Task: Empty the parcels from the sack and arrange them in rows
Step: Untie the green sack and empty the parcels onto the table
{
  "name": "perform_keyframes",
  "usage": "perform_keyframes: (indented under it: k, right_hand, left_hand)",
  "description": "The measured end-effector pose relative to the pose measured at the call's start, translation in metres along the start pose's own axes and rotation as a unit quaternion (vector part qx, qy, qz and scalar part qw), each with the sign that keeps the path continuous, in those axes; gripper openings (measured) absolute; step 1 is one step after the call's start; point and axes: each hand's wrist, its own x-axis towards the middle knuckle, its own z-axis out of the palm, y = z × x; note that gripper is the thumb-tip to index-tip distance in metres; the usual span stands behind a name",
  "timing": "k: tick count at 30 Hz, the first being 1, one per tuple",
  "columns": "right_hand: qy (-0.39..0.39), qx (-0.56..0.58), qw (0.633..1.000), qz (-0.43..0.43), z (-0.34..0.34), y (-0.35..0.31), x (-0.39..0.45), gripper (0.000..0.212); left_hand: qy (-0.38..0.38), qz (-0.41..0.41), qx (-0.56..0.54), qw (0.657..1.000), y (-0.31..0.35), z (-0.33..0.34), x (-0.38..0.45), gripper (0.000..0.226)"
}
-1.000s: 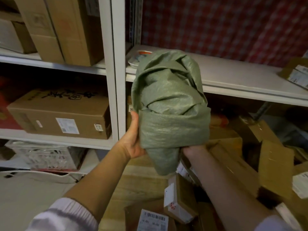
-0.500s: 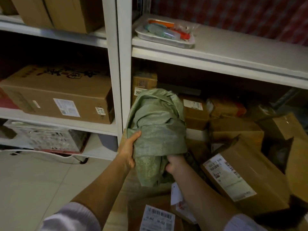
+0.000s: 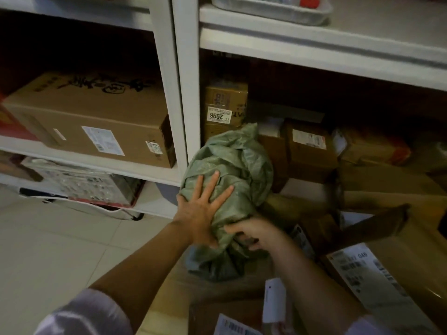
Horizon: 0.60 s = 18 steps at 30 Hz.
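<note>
Crumpled green woven-plastic sack [image 3: 232, 175] sits bunched low at the foot of the white shelf upright [image 3: 180, 93], on top of brown cardboard parcels [image 3: 312, 151] piled to its right & in front. Left hand [image 3: 203, 206] is flat, fingers spread, palm pressing the sack's left face. Right hand [image 3: 256, 232] is curled round a fold at the sack's lower end, gripping it.

Room: pale tiled floor [image 3: 60, 238] to the left is bare up to the shelf's bottom edge; right side is packed w/ boxes, some tilted, edges overlapping. Sack top touches a small taped carton w/ white "2996" label [image 3: 226, 107] under the shelf board.

Materials: sack is matte, coarse weave, deep creases. Large brown cardboard box w/ black printed characters [image 3: 96, 117] sits square on the left shelf, white labels on its front. White plastic tray [image 3: 271, 8] on the upper shelf, partly cut off by the top edge.
</note>
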Motion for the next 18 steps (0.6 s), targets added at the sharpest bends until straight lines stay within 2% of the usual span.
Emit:
perform_keyframes:
  k: [1,2,3,4,5,6,8,10,13,16,18]
  right_hand:
    - [0.039,-0.044,0.998,-0.015,-0.008,0.000,-0.006,0.066]
    - [0.135,-0.072,0.986,-0.070,-0.017,-0.003,-0.011,0.071]
    - [0.252,-0.137,0.946,-0.148,-0.024,-0.005,-0.015,0.077]
    - [0.338,-0.205,0.886,-0.243,-0.025,-0.010,-0.018,0.082]
    - [0.357,-0.300,0.827,-0.313,-0.024,-0.014,-0.017,0.087]
    - [0.316,-0.393,0.791,-0.346,-0.022,-0.017,-0.010,0.093]
    - [0.177,-0.535,0.758,-0.329,-0.023,-0.015,0.011,0.105]
    - [0.097,-0.570,0.771,-0.269,-0.024,-0.006,0.035,0.105]
    - [0.091,-0.546,0.807,-0.203,-0.024,0.010,0.058,0.084]
    - [0.088,-0.552,0.814,-0.157,-0.022,0.017,0.067,0.077]
    - [0.090,-0.554,0.815,-0.147,-0.018,0.019,0.073,0.075]
  left_hand:
    - [0.006,-0.008,0.022,1.000,-0.001,0.003,0.005,0.129]
    - [0.003,-0.014,0.030,0.999,0.000,0.005,0.010,0.123]
    - [0.001,-0.016,0.040,0.999,0.002,0.004,0.016,0.117]
    - [0.008,-0.014,0.041,0.999,0.003,0.002,0.023,0.111]
    - [0.010,-0.008,0.049,0.999,0.004,0.001,0.030,0.105]
    - [0.000,0.000,0.062,0.998,0.004,-0.001,0.035,0.101]
    - [-0.009,0.004,0.056,0.998,0.001,-0.005,0.040,0.093]
    - [-0.003,-0.003,0.041,0.999,-0.001,-0.004,0.038,0.088]
    - [0.024,-0.055,0.047,0.997,0.008,0.011,0.027,0.087]
    - [-0.036,-0.118,0.032,0.992,0.021,0.037,0.025,0.094]
    - [-0.069,-0.129,0.009,0.989,0.020,0.046,0.035,0.089]
